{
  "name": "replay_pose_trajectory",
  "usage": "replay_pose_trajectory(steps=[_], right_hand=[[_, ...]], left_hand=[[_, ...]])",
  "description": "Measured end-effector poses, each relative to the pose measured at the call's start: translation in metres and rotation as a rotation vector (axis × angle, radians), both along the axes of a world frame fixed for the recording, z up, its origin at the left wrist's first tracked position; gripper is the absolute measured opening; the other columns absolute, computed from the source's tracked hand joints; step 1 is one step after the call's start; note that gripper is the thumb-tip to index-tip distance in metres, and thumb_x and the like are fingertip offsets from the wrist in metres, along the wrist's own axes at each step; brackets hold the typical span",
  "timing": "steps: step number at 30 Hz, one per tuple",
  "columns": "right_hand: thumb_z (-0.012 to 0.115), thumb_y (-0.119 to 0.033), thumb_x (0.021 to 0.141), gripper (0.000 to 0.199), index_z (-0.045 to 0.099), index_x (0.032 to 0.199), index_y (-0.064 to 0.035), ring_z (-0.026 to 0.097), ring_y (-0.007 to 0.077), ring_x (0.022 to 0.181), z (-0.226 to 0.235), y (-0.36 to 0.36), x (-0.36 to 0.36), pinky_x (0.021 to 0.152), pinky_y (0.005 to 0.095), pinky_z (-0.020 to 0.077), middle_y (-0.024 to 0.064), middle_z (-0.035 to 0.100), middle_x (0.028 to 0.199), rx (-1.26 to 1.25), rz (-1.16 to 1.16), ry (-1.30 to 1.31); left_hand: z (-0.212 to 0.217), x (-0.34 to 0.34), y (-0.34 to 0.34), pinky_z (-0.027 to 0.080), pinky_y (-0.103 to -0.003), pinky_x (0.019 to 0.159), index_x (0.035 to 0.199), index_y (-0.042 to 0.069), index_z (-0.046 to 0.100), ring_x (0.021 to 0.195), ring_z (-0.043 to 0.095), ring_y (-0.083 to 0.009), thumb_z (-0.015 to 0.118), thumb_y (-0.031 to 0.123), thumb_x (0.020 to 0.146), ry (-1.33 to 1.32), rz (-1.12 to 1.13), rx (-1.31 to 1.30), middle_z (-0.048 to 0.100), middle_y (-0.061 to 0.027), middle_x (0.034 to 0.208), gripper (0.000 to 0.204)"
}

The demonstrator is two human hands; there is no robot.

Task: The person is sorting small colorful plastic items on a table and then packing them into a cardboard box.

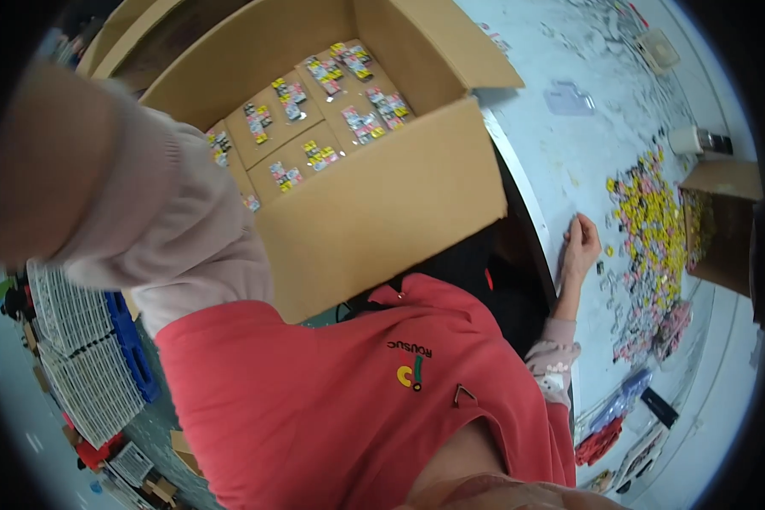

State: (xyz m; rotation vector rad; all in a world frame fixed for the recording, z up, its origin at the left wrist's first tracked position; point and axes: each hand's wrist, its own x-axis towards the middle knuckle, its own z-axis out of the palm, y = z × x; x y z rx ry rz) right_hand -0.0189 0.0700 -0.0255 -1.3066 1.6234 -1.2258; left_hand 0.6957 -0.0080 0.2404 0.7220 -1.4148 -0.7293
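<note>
My left arm, in a pale pink sleeve, is raised at the upper left. The bare part near my left hand [47, 174] is very close and blurred, and its fingers cannot be made out. My right hand [580, 245] rests on the white marbled table [552, 161], fingers curled together; whatever they may hold is too small to see. Just beyond it spreads a pile of small yellow, pink and grey pieces [650, 229]. In front of me stands a large open cardboard box [382, 200], with small bunches of colourful pieces [321, 155] lying on brown cardboard inside.
A small cardboard box [727, 229] lies tipped beside the pile. A clear plastic piece [569, 99] and a white cylinder [688, 140] are farther along the table. Red cloth [599, 442] lies near the lower right. White slatted crates [85, 348] and a blue pallet [132, 344] stand at left.
</note>
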Motion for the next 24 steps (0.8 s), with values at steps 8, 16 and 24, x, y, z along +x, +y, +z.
replay_pose_trajectory(steps=[8,16,24], right_hand=[[0.060,-0.009,0.088,0.015,0.064,0.099,-0.0004,0.051,0.0039,0.060,-0.004,0.009,-0.004,0.054,0.0174,0.0429,-0.0008,0.060,0.077,-0.006,-0.005,-0.011],[0.058,-0.007,0.087,0.011,0.064,0.094,-0.0003,0.051,0.0065,0.060,0.001,0.009,-0.003,0.055,0.0213,0.0423,-0.0013,0.055,0.068,-0.179,0.015,0.077],[0.060,-0.010,0.086,0.015,0.063,0.097,-0.0002,0.061,0.0086,0.066,0.016,0.016,-0.014,0.054,0.0223,0.0485,0.0031,0.063,0.073,0.044,0.006,-0.321]], left_hand=[[-0.004,-0.125,0.043,0.049,-0.032,0.071,0.088,0.004,0.062,0.070,0.057,-0.0174,0.033,0.046,0.094,-0.213,0.020,0.022,0.061,-0.0076,0.080,0.051],[0.019,-0.404,0.040,0.048,-0.032,0.073,0.090,0.003,0.061,0.073,0.057,-0.0181,0.037,0.040,0.094,-0.392,-0.139,-0.102,0.061,-0.0084,0.082,0.044],[0.005,-0.545,0.093,0.047,-0.033,0.075,0.091,0.003,0.061,0.075,0.057,-0.0188,0.040,0.035,0.093,-0.400,-0.537,-0.327,0.062,-0.0093,0.084,0.038]])
